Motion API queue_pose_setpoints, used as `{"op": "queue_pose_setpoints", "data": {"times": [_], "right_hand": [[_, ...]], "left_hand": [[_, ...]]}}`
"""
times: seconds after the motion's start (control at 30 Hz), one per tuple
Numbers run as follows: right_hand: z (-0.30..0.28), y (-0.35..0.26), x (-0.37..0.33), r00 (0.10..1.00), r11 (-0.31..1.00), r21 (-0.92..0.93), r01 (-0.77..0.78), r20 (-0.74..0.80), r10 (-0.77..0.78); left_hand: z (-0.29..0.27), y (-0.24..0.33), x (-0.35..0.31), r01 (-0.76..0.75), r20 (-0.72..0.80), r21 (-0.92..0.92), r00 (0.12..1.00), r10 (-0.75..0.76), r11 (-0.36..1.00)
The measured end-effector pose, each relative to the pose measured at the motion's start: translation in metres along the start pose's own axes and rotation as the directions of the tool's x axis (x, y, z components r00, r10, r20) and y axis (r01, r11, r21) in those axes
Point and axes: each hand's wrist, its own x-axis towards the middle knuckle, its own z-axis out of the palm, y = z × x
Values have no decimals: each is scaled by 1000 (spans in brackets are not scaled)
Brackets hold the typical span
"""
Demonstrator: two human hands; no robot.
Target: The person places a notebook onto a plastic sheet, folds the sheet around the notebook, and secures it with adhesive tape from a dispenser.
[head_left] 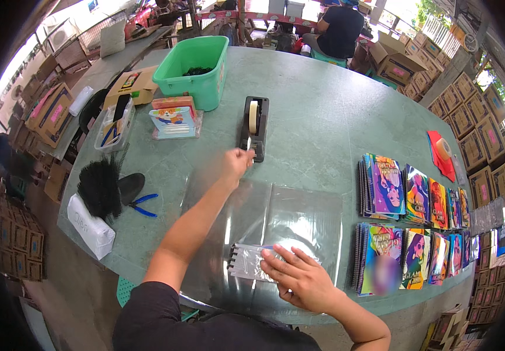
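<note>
My left hand (238, 165) reaches to the front of a black tape dispenser (256, 127). Its fingers are pinched on the end of the tape (253, 117), whose pale roll sits in the dispenser. Lying flat, my right hand (300, 278) has its fingers stretched over a small spiral-bound notebook (246, 261) in clear plastic wrap, partly hidden beneath the palm. Under the notebook a large clear plastic sheet (205, 257) covers the near part of the table.
Stacks of colourful spiral notebooks (385, 190) line the right side of the green table (322, 117). A green bin (191, 73), blue-handled pliers (143, 206) and black spiral coils (99, 186) are on the left. Across the table sits another person (341, 29). Cartons (480, 126) are piled at right.
</note>
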Motion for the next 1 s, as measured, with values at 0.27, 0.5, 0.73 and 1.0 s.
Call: {"op": "queue_pose_setpoints", "data": {"times": [0.27, 0.5, 0.73, 1.0], "right_hand": [[3, 0, 1, 996, 999, -45, 20, -86, -24], [8, 7, 0, 984, 993, 34, 109, -144, -103], [14, -9, -9, 969, 998, 12, 66, -239, -61], [107, 11, -119, 675, 212, 974, -77, -105, 731]], "left_hand": [[-80, 65, -88, -292, 33, 368, 953, 301, 883], [-35, 46, -327, -42, 51, -283, 997, 58, 958], [-5, 4, -332, -179, -221, 270, 945, 241, 946], [-87, -46, -363, 510, 353, -725, 852, -386, 463]]}}
